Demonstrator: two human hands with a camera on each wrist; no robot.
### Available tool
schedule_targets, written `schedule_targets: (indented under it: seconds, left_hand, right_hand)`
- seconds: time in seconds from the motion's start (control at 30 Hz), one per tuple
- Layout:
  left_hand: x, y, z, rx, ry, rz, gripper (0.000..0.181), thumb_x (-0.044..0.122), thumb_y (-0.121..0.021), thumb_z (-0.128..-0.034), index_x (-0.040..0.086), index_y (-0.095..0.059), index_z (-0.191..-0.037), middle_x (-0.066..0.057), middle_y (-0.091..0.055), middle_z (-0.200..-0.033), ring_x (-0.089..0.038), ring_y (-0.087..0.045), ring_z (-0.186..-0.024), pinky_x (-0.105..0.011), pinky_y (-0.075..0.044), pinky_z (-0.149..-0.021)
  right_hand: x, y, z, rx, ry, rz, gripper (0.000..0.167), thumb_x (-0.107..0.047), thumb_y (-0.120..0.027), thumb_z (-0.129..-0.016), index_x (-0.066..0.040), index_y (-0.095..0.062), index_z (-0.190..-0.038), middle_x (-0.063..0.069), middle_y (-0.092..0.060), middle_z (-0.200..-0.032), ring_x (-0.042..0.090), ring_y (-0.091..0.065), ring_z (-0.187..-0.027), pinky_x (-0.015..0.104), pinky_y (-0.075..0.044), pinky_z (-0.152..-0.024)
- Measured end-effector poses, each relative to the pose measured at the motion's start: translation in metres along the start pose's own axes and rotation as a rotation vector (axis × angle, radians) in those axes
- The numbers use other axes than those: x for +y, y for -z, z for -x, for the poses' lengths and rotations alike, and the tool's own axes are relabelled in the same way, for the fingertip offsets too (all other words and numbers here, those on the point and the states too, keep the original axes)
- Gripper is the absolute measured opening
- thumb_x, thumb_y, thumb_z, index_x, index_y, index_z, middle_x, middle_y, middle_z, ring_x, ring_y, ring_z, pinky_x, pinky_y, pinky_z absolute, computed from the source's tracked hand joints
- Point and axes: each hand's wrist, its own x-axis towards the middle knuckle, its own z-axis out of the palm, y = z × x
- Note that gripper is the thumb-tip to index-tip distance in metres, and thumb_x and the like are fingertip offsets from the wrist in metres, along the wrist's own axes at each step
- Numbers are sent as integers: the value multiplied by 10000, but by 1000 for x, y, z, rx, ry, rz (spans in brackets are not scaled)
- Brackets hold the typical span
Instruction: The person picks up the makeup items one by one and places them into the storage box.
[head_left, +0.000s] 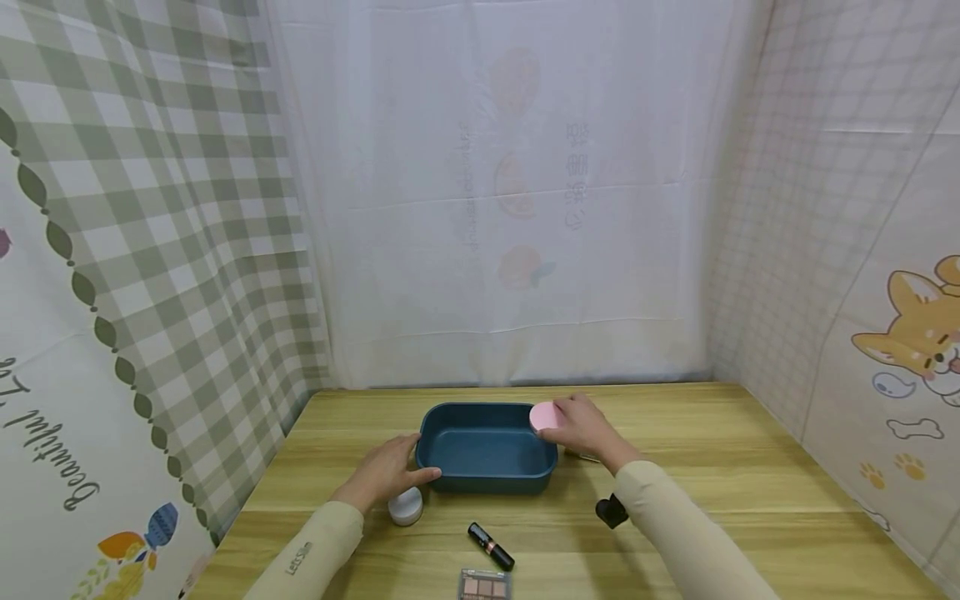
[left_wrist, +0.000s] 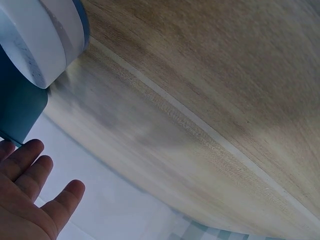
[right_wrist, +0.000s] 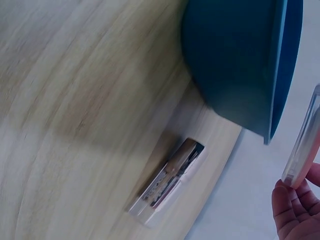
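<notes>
The table [head_left: 750, 467] bears a teal bin [head_left: 489, 484], jar [head_left: 406, 507], tube [head_left: 491, 547], palette [head_left: 484, 587], clear case [right_wrist: 167, 183] and black object [head_left: 612, 512].

Both sleeves [head_left: 686, 529] are cream (the left one [head_left: 318, 550] reads "Let's Slim").

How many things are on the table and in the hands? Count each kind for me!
Teal bin: 1
Pink round case: 1
White jar: 1
Black tube: 1
Palette: 1
Clear slim pack: 1
Black item, partly hidden, kind unclear: 1
Total: 7
</notes>
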Motion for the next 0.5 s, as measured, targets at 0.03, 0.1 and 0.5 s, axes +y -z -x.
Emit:
schedule_targets:
  seconds: [0.03,0.1,0.5]
  left_hand:
    - [0,0,0,0,-2,2,896,626,-662,-856,-9,-457,-1454,-213,-506,-1430,-403,-459,-1326,-568,-377,-1062]
    - [0,0,0,-1,-4,5,895,626,-658,-859,-9,-456,-1456,-210,-506,-1432,-399,-458,-1328,-563,-376,-1066]
    - [0,1,-2,-3,-4,-9,907,646,-655,-849,-9,-466,-1448,-210,-517,-1417,-397,-467,-1317,-570,-385,-1054]
  right_hand:
    - [-1,-1,-1,2,5,-3,635,-379,-786,-774,76,-638,-1192,211,-606,-1084,314,-545,-960,461,-495,-795]
    - [-4,-2,-3,2,10,-2,632,-374,-794,-772,73,-640,-1190,204,-612,-1079,314,-546,-965,459,-493,-792]
    - [-18,-6,-8,-8,35,-20,607,-378,-809,-765,37,-657,-1182,196,-610,-1116,307,-538,-979,441,-489,-777]
